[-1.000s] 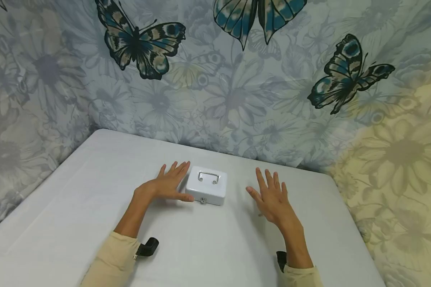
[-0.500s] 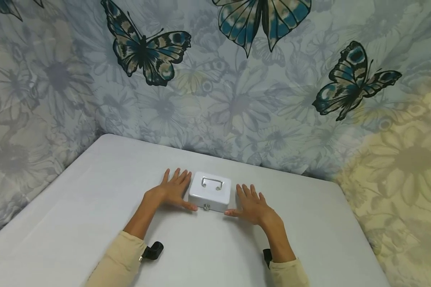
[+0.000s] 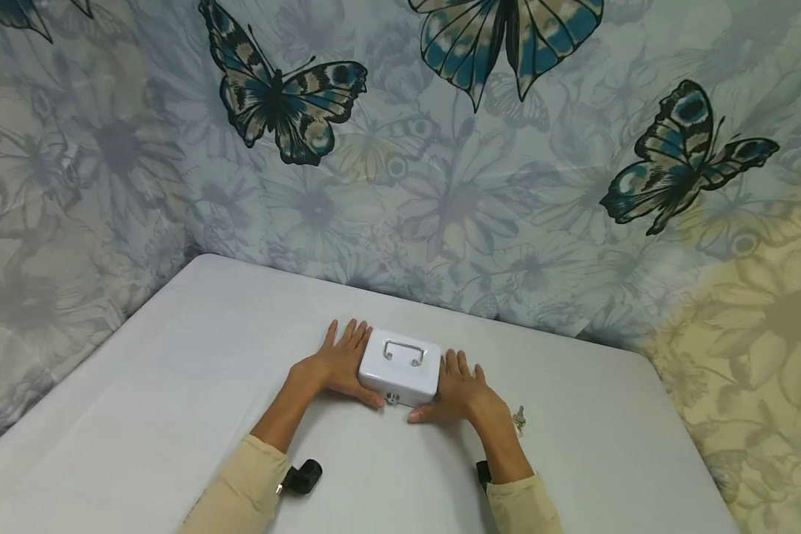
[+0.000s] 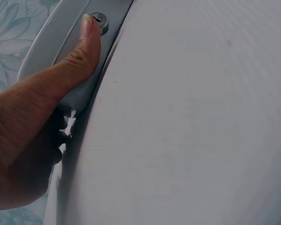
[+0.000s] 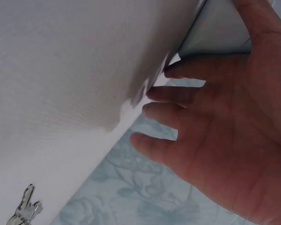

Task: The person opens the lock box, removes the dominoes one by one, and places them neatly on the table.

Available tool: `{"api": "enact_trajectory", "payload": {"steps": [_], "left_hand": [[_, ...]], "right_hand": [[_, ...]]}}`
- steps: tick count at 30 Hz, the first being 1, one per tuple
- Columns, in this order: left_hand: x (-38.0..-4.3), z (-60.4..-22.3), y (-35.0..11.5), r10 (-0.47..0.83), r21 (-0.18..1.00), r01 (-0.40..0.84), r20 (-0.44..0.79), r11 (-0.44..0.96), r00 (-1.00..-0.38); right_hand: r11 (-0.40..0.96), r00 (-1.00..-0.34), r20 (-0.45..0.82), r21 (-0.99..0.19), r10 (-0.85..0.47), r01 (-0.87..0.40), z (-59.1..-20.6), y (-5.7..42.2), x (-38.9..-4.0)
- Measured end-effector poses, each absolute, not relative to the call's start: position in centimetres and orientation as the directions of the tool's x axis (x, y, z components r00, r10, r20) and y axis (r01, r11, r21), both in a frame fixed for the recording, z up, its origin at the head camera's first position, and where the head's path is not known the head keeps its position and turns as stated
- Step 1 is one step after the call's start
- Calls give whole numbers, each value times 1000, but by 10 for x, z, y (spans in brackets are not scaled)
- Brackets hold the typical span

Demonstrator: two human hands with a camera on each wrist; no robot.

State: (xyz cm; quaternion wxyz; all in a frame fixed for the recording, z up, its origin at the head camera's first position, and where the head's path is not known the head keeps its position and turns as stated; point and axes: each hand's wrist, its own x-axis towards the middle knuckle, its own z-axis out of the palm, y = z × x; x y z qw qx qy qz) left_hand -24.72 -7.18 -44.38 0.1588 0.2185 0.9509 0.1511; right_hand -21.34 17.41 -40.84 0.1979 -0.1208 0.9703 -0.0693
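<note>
A small white cash box (image 3: 400, 363) with a wire handle on its lid sits on the white table, its round lock (image 3: 391, 398) facing front. My left hand (image 3: 339, 369) lies along the box's left side, fingers extended; in the left wrist view its thumb (image 4: 86, 42) reaches across the front, beside the keyhole. At the right side is my right hand (image 3: 459, 389), fingers extended and thumb in front of the box. In the right wrist view, its palm (image 5: 229, 122) shows with the fingers spread a little, the box partly hidden behind it.
A small bunch of keys (image 3: 519, 420) lies on the table (image 3: 594, 437), just right of my right forearm. Behind the table's far edge stands a wall (image 3: 454, 193) covered in flower and butterfly print. Black wrist cameras (image 3: 303, 476) stick out from the sleeves.
My right hand has come in from the right to the box's right side. My left hand has closed the small gap on the left. The keys have come into view from under the right hand.
</note>
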Motion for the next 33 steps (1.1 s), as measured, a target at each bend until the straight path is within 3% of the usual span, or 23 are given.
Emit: {"api": "enact_trajectory", "payload": {"steps": [9,21,33], "left_hand": [[-251,-452,-73,471,452,345,-203,823,-858],[-253,-458,-66,487,515,349,-159,783,-859],[-256,-466,-62,459,658,308,-66,688,-886]], "right_hand": [[933,-866,-375,-272,-330,-237,-408,177,-216],[934,-838,-419,-235,-349,-271,-405,186,-217],[858,-817,-376,-447,-437,-253,-401,201,-224]]}}
